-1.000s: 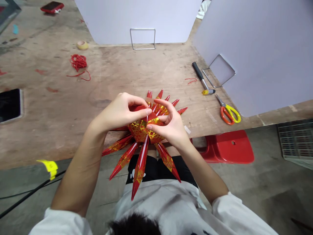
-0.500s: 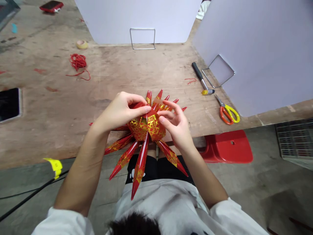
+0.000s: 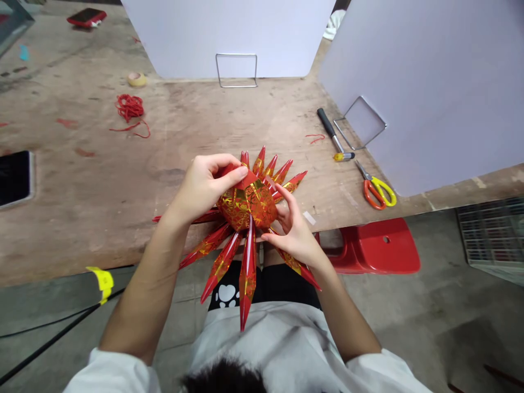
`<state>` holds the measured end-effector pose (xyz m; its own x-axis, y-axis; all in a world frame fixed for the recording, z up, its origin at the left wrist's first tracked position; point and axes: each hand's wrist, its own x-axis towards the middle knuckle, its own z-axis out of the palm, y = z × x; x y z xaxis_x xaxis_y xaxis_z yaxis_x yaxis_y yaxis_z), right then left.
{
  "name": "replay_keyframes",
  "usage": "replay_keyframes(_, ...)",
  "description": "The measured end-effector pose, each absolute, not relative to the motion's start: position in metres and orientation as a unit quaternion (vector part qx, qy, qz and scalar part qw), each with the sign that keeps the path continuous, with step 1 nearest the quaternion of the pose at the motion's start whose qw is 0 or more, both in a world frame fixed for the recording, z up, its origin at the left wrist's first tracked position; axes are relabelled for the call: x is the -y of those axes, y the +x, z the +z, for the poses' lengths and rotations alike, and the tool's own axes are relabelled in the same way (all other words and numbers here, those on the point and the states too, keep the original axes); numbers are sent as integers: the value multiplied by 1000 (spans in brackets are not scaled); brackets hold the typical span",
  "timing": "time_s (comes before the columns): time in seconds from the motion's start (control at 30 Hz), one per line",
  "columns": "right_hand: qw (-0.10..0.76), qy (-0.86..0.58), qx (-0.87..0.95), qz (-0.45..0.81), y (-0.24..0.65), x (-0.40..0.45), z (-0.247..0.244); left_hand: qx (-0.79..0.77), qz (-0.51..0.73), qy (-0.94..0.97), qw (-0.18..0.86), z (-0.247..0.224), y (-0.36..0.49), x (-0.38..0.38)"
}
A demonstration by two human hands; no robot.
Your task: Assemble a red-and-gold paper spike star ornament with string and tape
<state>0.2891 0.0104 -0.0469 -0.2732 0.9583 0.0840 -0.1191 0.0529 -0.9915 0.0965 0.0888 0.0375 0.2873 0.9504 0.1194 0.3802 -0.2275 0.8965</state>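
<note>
A red and gold paper lantern (image 3: 248, 204) with several pointed spikes around its body is at the table's front edge, partly over my lap. My left hand (image 3: 210, 183) is closed at its top, thumb and forefinger pinching the red paper there. On the lantern's right side, my right hand (image 3: 292, 224) curves around the body between the spikes, fingers and thumb against it. Some of the right fingertips are hidden behind the paper.
Scissors (image 3: 379, 191) and a small hammer (image 3: 333, 134) lie to the right. Red string (image 3: 130, 107), a tape roll (image 3: 136, 79) and a phone (image 3: 15, 177) lie left. White panels (image 3: 233, 33) stand behind on wire feet. A red stool (image 3: 380, 245) is below.
My right hand has moved down from the lantern's top to its right side. The lantern has turned slightly, its front spikes shifting right. A small pale strip now shows on the table.
</note>
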Motion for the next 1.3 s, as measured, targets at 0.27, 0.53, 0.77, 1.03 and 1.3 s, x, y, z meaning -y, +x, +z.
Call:
replay_keyframes(0.27,478,-463,632,398,285,-1,-76,-471,412,673,393,35,101,-91)
replay_keyframes(0.53,439,-460,675,375,292,5,-86,-474,413,672,390,33,102,-93)
replay_keyframes(0.77,487,-455,644,377,301,-5,-76,-457,413,684,390,31,105,-92)
replay_keyframes(1.03,517,-377,581,504,308,-30,-77,-455,404,693,387,32,108,-91)
replay_keyframes(1.3,573,-375,472,555,284,-39,-36,-456,334,722,399,36,111,-91)
